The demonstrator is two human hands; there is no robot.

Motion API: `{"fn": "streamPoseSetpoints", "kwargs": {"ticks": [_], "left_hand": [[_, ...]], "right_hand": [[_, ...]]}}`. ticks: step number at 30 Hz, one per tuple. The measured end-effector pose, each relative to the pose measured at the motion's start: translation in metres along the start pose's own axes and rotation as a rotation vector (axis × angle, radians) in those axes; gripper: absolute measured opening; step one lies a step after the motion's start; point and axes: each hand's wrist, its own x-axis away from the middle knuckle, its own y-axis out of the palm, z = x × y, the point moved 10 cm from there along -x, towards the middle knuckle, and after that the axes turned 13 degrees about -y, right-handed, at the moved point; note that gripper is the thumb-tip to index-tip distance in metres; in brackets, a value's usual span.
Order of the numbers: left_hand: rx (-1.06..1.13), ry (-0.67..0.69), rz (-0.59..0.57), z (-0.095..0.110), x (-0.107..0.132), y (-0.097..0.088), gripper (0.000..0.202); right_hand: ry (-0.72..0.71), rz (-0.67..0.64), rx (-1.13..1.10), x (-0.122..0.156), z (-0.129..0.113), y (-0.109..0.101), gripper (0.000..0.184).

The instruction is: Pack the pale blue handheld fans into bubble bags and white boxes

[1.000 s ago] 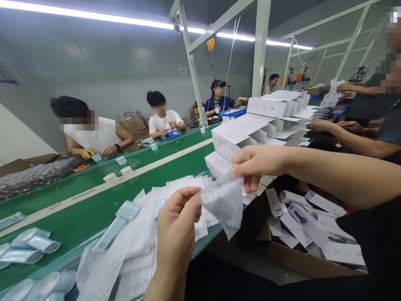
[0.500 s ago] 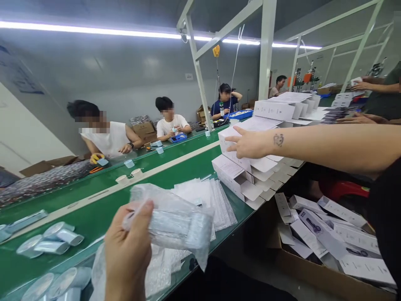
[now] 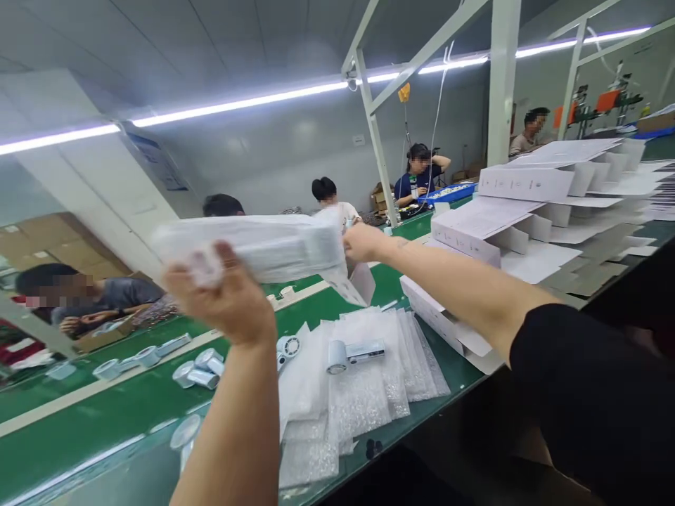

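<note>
My left hand (image 3: 224, 299) is raised in a fist around one end of a white item wrapped in a bubble bag (image 3: 264, 246), which it holds level at head height. My right hand (image 3: 363, 242) is closed on a small white carton (image 3: 361, 282) right at the bag's other end. Most of the carton is hidden behind the bag. Below my hands, a pile of flat bubble bags (image 3: 369, 390) lies on the green table (image 3: 131, 407). A white handheld fan (image 3: 354, 353) rests on the pile, and another fan (image 3: 287, 346) lies beside it.
Stacks of open white cartons (image 3: 474, 235) rise on the right, with more cartons (image 3: 527, 183) behind. Pale wrapped devices (image 3: 200, 369) lie on the green conveyor belt. Several co-workers sit along its far side. A white frame post (image 3: 503, 84) stands behind the cartons.
My left hand has lifted the bagged item from waist height to head height. My right hand has left the carton stack with a carton and joined the bag's end. The view has swung left.
</note>
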Motion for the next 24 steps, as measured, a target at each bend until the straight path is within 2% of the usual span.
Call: {"fn": "streamPoseSetpoints", "kwargs": {"ticks": [1, 2, 3, 6, 8, 9, 10, 11, 12, 15, 16, 17, 18, 21, 24], "left_hand": [[-0.048, 0.104, 0.008, 0.0, 0.003, 0.01, 0.024], [-0.099, 0.209, -0.032, -0.001, 0.009, 0.024, 0.024], [-0.147, 0.304, -0.133, -0.005, 0.017, 0.042, 0.021], [-0.236, 0.496, -0.601, -0.024, 0.049, 0.092, 0.015], [-0.316, 0.557, -0.907, -0.037, 0.067, 0.114, 0.021], [-0.359, 0.569, -1.035, -0.043, 0.073, 0.123, 0.023], [-0.389, 0.563, -1.115, -0.047, 0.073, 0.129, 0.025], [-0.399, 0.536, -1.138, -0.049, 0.069, 0.135, 0.026], [-0.382, 0.488, -1.095, -0.05, 0.058, 0.139, 0.028], [-0.238, 0.289, -0.749, -0.058, 0.019, 0.136, 0.025], [-0.196, 0.238, -0.66, -0.065, 0.012, 0.132, 0.022], [-0.174, 0.209, -0.628, -0.073, 0.012, 0.131, 0.02], [-0.171, 0.206, -0.651, -0.081, 0.015, 0.133, 0.019], [-0.265, 0.296, -0.902, -0.099, 0.038, 0.145, 0.024], [-0.397, 0.443, -1.156, -0.1, 0.06, 0.163, 0.03]], "right_hand": [[0.025, -0.002, -0.056, -0.002, 0.005, 0.017, 0.017], [0.044, -0.001, -0.091, -0.003, 0.01, 0.032, 0.017], [0.062, 0.0, -0.119, -0.002, 0.015, 0.047, 0.018], [0.134, 0.004, -0.226, 0.007, 0.032, 0.089, 0.023], [0.188, 0.007, -0.303, 0.014, 0.042, 0.113, 0.025], [0.216, 0.01, -0.343, 0.018, 0.046, 0.123, 0.026], [0.243, 0.017, -0.382, 0.02, 0.05, 0.131, 0.026], [0.269, 0.027, -0.417, 0.021, 0.054, 0.137, 0.027], [0.295, 0.042, -0.449, 0.021, 0.058, 0.142, 0.028], [0.364, 0.087, -0.522, 0.018, 0.069, 0.149, 0.027], [0.386, 0.094, -0.548, 0.017, 0.073, 0.151, 0.026], [0.408, 0.096, -0.578, 0.016, 0.076, 0.154, 0.026], [0.43, 0.092, -0.613, 0.016, 0.08, 0.157, 0.027], [0.492, 0.069, -0.732, 0.015, 0.088, 0.171, 0.028], [0.512, 0.053, -0.832, 0.01, 0.087, 0.184, 0.019]]}}
